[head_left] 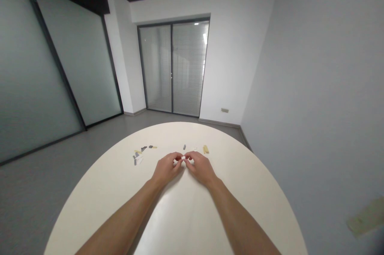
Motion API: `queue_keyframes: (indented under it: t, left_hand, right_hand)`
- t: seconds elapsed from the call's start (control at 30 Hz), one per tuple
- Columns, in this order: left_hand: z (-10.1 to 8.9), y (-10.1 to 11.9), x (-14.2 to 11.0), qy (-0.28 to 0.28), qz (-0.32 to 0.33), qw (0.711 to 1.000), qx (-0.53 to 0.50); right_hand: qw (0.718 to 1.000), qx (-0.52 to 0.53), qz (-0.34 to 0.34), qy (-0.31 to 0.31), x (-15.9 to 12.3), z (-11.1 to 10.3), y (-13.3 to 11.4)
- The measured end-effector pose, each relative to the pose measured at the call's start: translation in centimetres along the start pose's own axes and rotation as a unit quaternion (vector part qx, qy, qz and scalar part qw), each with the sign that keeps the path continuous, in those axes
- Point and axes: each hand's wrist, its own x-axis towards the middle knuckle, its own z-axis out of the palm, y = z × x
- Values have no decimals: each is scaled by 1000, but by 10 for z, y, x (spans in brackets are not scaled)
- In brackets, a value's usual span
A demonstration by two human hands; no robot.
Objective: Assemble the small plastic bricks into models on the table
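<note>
My left hand (pixel 168 165) and my right hand (pixel 199 164) meet fingertip to fingertip over the middle of the round table. Between them they pinch a small white piece (pixel 183 158), mostly covered by the fingers, so its exact kind cannot be made out. Just beyond the fingertips lies a small grey piece (pixel 184 147). Close to my right hand is a yellow piece (pixel 205 149), with a tiny white piece (pixel 195 148) beside it.
To the left on the white table (pixel 192 223) lie several scattered grey, white and yellow pieces (pixel 137 158). Farther back are dark pieces (pixel 144 148) and a dark piece with a yellow strip (pixel 152 147). Glass doors (pixel 172 69) stand beyond the table, and a wall (pixel 315 99) runs along the right.
</note>
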Motion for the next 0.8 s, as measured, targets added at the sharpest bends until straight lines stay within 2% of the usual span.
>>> queue_keyframes:
  t: [0.8]
  left_hand:
    - [0,0,0,-11,8,1000,0]
  right_hand:
    - [1000,-3,-12,3,0,3,2]
